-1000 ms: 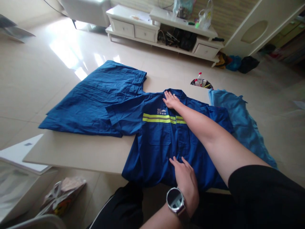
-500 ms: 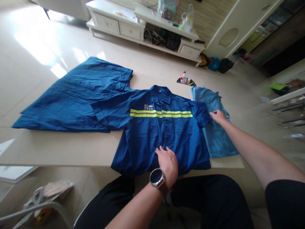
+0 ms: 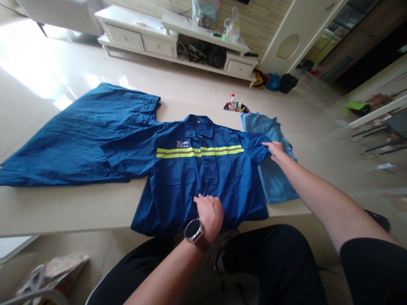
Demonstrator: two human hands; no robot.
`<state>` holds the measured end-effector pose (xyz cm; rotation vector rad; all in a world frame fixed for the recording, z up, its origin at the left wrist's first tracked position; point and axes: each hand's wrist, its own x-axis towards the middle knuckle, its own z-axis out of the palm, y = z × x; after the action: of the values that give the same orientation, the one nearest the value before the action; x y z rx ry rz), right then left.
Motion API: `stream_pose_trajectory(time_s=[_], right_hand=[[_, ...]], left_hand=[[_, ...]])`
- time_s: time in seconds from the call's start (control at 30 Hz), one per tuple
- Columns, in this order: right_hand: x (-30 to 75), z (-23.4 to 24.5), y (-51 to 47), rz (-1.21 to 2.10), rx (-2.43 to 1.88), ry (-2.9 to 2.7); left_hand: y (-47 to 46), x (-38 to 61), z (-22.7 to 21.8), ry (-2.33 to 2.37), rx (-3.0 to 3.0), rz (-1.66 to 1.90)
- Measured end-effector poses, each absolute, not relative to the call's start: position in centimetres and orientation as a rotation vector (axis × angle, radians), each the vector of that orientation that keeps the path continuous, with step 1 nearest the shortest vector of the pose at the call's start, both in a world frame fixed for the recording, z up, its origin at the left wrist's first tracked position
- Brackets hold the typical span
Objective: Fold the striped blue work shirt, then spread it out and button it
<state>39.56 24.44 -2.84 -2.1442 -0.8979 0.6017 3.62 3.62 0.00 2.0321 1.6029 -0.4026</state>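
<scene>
Although its chest logo (image 3: 180, 145) is too small to read, the blue work shirt (image 3: 203, 178) lies flat at the tabletop's near edge (image 3: 63, 234); the left hand (image 3: 208, 216) rests, fingers together, on its front, and the right hand (image 3: 275, 150) touches the short sleeve (image 3: 257, 148), fingers slightly spread, neither gripping.

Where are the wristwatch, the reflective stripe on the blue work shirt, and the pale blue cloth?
Wristwatch (image 3: 192, 230), head view, on its round dial.
Reflective stripe (image 3: 178, 153), head view, on the shirt's chest, left of the placket.
Pale blue cloth (image 3: 276, 184), head view, on the part beside the shirt.
</scene>
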Motion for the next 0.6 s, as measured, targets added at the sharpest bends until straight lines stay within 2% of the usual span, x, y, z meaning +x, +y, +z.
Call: stream_pose_trajectory(time_s=[0.07, 0.17, 0.27, 0.43, 0.6], right_hand=[[38.6, -1.9, 23.9, 0.413, -2.072, -1.146], [35.8, -1.8, 22.1, 0.217, -1.773, -1.914], [32.9, -3.8, 19.9, 0.293, -1.525, -2.446], [30.9, -7.7, 17.2, 0.324, -1.691, -2.662], [29.8, -7.5, 16.7, 0.201, -1.831, -2.681]], left_hand=[[3.9, 3.7, 0.1, 1.601, 2.012, -0.401], [4.1, 3.9, 0.2, 1.587, 2.008, -0.422], [4.0, 3.9, 0.0, 1.583, 2.03, -0.425], [3.6, 3.7, -0.1, 1.599, 2.036, -0.411], [3.4, 3.2, -0.1, 1.573, 2.032, -0.394]])
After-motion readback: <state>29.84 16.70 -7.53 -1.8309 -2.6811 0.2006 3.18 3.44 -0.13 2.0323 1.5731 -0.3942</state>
